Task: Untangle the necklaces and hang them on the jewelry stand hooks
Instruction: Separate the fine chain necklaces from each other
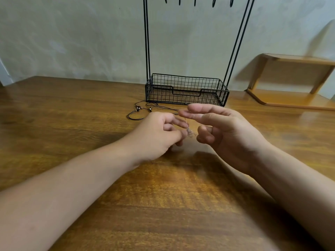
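Note:
A thin, pale chain necklace [188,130] hangs in a small tangle between my two hands, just above the wooden table [163,196]. My left hand [159,132] pinches the tangle with curled fingertips. My right hand [221,127] has the chain draped over its extended upper fingers, while its lower fingers are curled. A dark cord necklace with small beads [139,110] lies loose on the table behind my left hand. The black wire jewelry stand [186,90] stands at the back, its hooks [195,0] at the top edge of the view.
The stand's two pairs of thin uprights [147,42] rise from a wire basket base against the pale wall. A small wooden shelf [290,80] sits at the back right of the table.

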